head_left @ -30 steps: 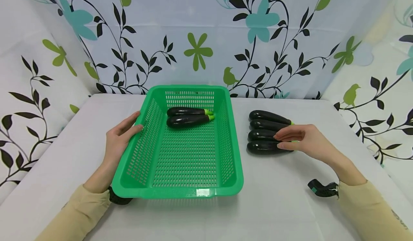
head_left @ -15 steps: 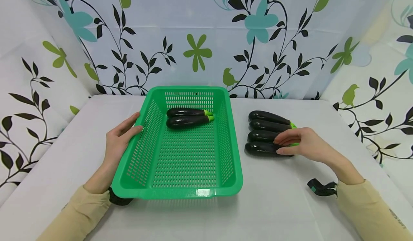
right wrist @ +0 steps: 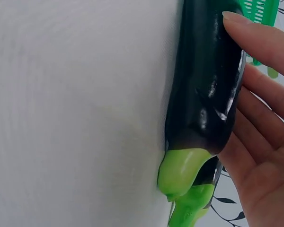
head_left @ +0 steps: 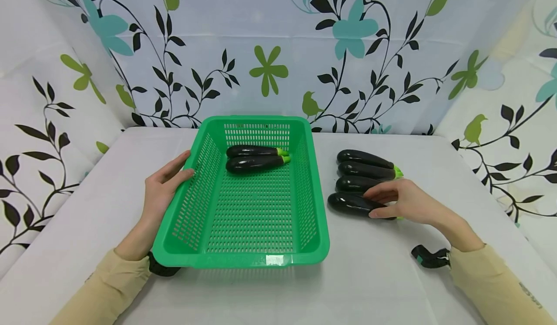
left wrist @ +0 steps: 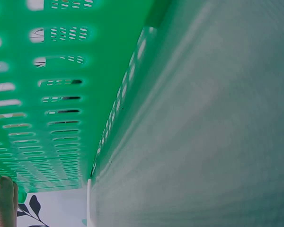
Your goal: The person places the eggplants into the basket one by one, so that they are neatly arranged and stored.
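A leaf-printed backdrop (head_left: 226,25) rises behind a white-covered table (head_left: 370,286). On the table is a green basket (head_left: 241,260), shown whole only in the head view; the left wrist view shows its slotted wall from outside, close up. The person's left hand (head_left: 161,189) touches the basket's left rim, fingers and thumb fairly straight. To the basket's right, the right hand (head_left: 406,201) pinches the nearest eggplant (head_left: 350,204), thumb on the near side and fingers over the far side. That eggplant lies slightly askew in front of three more eggplants (head_left: 365,157), while two eggplants (head_left: 254,163) lie side by side inside the basket, toward its far end. All six are glossy and near black. The head view mostly hides the pinched one's stem end; the right wrist view shows small creases there and a smooth, pale-green cap (right wrist: 182,170).
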`<state>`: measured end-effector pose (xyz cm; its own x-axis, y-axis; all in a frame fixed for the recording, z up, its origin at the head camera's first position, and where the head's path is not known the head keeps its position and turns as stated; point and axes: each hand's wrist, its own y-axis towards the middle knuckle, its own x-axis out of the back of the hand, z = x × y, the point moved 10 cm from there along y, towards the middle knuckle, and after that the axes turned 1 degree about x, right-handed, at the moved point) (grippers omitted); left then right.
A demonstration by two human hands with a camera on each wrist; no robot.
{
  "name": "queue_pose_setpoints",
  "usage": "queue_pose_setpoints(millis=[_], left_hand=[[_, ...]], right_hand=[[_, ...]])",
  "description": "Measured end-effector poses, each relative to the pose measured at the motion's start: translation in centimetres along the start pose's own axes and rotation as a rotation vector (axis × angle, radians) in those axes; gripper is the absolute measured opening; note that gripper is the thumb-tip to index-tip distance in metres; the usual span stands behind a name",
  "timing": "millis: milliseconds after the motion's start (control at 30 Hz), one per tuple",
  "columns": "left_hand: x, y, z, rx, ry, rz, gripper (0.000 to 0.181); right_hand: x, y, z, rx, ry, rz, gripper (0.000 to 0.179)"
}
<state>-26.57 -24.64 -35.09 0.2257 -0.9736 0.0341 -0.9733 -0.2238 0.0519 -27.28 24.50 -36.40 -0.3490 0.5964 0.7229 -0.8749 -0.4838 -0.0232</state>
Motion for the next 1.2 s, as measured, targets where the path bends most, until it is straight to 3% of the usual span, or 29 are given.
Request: queue_pose_setpoints(millis=[233,533,833,1200], left_hand=[[0.1,0.0,0.1,-0.006,0.013,0.006,0.049],[0.1,0.0,-0.2,-0.023,-0.005,-0.019,0.046],[0.0,0.1,-0.4,-0.036,0.094,0.003,0.050],[0.0,-0.1,-0.3,-0.024,0.102,0.002,0.050]], right_hand=[[0.6,-0.4,0.3,-0.010,-0.026,-0.004,0.039],[3.3,-1.6,1.0,-0.087,0.077,-0.084,0.042],[3.5,-1.5,3.1,-0.056,0.047,-0.119,0.042],[2.9,0.2,5.7,-0.001,0.076,-0.112,0.038]])
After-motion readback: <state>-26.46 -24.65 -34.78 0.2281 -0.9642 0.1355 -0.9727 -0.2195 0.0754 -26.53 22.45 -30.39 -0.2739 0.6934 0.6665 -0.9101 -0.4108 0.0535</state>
